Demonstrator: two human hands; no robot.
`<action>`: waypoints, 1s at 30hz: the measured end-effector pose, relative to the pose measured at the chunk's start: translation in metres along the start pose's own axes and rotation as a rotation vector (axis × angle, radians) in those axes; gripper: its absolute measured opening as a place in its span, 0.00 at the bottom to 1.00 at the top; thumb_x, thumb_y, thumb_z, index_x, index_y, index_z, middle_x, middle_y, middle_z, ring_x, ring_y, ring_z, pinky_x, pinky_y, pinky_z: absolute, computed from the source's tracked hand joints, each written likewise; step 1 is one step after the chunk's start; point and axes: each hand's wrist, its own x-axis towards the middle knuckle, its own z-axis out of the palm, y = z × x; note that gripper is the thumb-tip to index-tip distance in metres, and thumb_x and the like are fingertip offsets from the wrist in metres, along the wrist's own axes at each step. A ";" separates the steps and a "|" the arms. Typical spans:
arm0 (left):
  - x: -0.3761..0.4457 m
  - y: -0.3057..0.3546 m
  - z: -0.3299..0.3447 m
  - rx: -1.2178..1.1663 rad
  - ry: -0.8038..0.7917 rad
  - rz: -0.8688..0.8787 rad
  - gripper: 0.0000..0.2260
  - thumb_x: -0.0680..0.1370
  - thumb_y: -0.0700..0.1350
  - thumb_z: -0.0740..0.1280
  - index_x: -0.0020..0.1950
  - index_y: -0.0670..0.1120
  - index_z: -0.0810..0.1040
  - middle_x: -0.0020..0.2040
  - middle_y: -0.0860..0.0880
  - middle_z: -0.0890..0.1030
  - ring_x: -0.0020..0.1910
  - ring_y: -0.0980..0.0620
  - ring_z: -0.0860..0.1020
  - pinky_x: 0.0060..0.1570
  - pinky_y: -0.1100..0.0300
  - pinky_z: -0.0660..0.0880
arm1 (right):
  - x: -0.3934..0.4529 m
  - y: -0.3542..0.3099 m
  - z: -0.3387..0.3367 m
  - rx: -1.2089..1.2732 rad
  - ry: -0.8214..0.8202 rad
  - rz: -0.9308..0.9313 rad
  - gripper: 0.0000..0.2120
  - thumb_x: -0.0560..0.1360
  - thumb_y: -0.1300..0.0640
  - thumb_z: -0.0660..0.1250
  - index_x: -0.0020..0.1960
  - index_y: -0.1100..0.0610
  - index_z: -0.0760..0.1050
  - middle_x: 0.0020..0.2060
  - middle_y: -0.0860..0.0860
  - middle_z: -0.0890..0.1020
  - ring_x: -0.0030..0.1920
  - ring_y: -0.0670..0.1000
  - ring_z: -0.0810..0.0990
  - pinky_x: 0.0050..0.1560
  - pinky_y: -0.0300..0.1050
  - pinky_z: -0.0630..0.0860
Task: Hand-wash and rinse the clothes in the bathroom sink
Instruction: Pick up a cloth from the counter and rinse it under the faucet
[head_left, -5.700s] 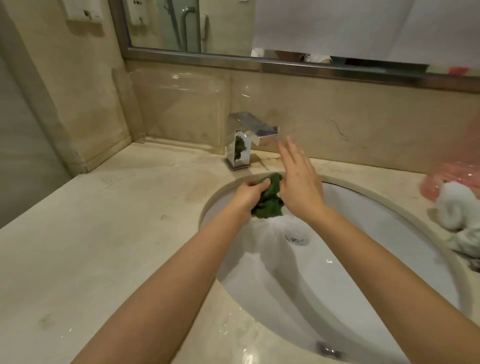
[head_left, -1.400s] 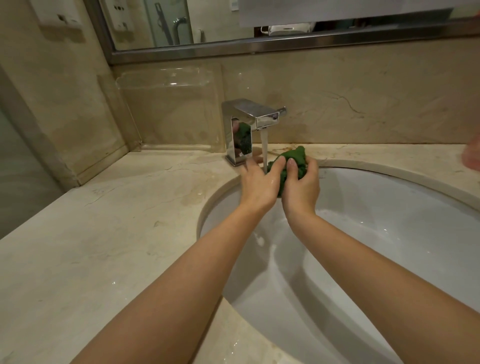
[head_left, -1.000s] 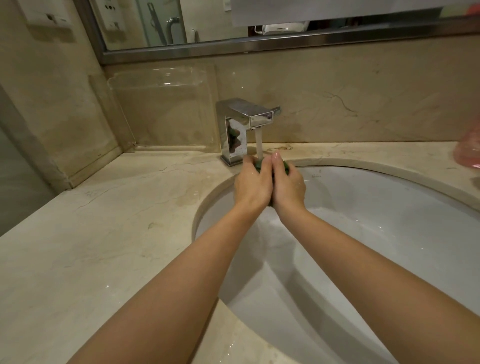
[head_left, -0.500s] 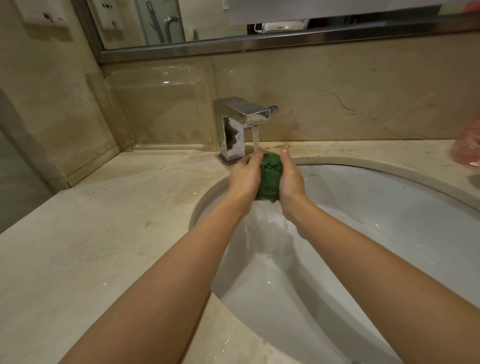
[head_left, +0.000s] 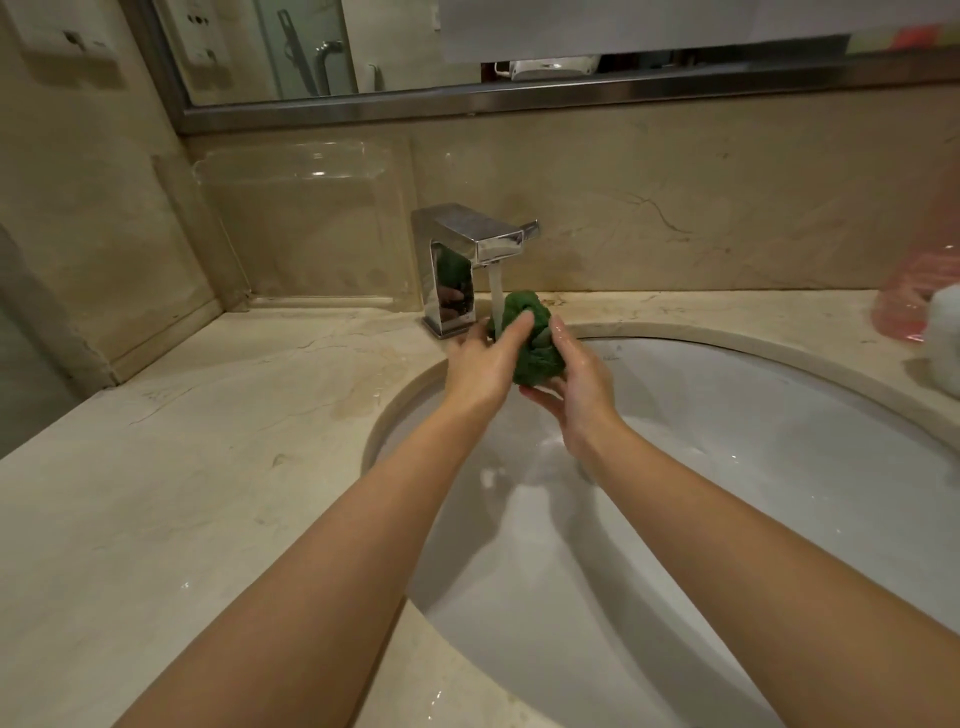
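Note:
A small wadded green cloth (head_left: 535, 340) is between my two hands under the running water stream (head_left: 495, 296) from the chrome faucet (head_left: 462, 260). My left hand (head_left: 480, 366) grips the cloth from the left, fingers curled over its front. My right hand (head_left: 579, 382) cups it from below and the right. Both hands hover over the back rim of the white oval sink (head_left: 727, 467). Water runs down the basin below them.
The beige marble counter (head_left: 182, 493) spreads to the left. A clear acrylic stand (head_left: 306, 228) leans against the wall behind the faucet. A pink container (head_left: 919, 291) and a white cloth (head_left: 945, 343) sit at the right edge. A mirror frame (head_left: 519, 101) runs above.
The cloth has been turned and bunched up higher between my hands. My right hand has slid lower beneath it while my left fingers closed over its front. Water keeps running.

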 end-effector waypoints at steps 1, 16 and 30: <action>-0.001 -0.001 0.000 0.011 -0.023 0.006 0.32 0.72 0.64 0.66 0.71 0.49 0.70 0.68 0.46 0.73 0.64 0.47 0.74 0.66 0.47 0.71 | 0.001 0.000 0.000 -0.029 0.010 -0.049 0.06 0.76 0.49 0.68 0.50 0.50 0.77 0.52 0.52 0.81 0.54 0.52 0.81 0.44 0.44 0.81; 0.000 0.003 -0.006 -0.215 0.188 0.113 0.06 0.76 0.50 0.70 0.45 0.50 0.76 0.52 0.48 0.78 0.55 0.49 0.77 0.54 0.58 0.77 | 0.003 0.006 0.012 -0.250 -0.011 -0.160 0.10 0.81 0.58 0.61 0.43 0.56 0.76 0.47 0.56 0.82 0.52 0.54 0.81 0.59 0.53 0.78; -0.013 0.015 -0.012 -0.319 0.298 0.239 0.12 0.77 0.51 0.69 0.35 0.50 0.81 0.37 0.53 0.81 0.43 0.58 0.79 0.49 0.63 0.77 | -0.008 -0.002 0.020 -0.232 -0.006 -0.124 0.06 0.78 0.54 0.66 0.51 0.53 0.80 0.46 0.47 0.83 0.50 0.48 0.79 0.59 0.50 0.77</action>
